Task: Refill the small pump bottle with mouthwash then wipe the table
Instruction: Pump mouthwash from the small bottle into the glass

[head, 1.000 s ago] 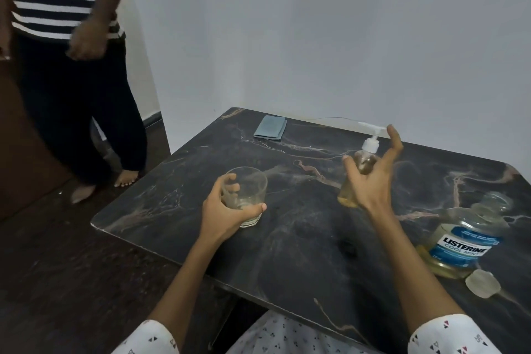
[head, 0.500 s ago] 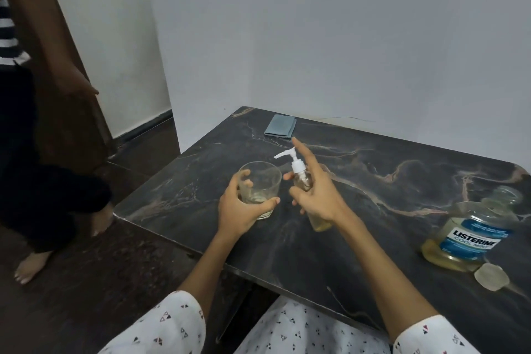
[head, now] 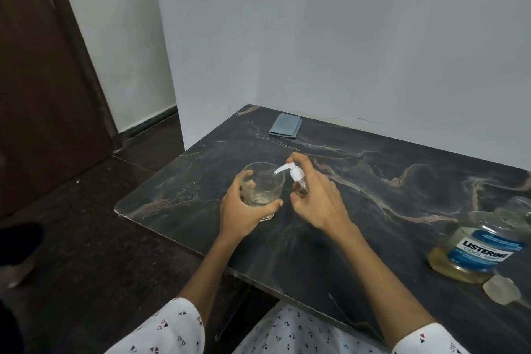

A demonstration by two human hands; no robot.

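The left hand (head: 244, 211) grips a clear drinking glass (head: 263, 191) standing on the dark marble surface (head: 373, 181). The right hand (head: 319, 204) holds the small clear pump bottle (head: 298, 181) with curled fingers, its white nozzle over the glass rim.

The room is dim, lit softly and evenly, with a cool grey cast on the wall (head: 344, 37). The dark tabletop (head: 373, 210) gives a faint sheen, without hard glare. Shadows are weak and diffuse. Wide-angle distortion bends the door (head: 43, 80) at the left edge. Detail is slightly soft and grainy, most of all in the dark floor (head: 86, 253).
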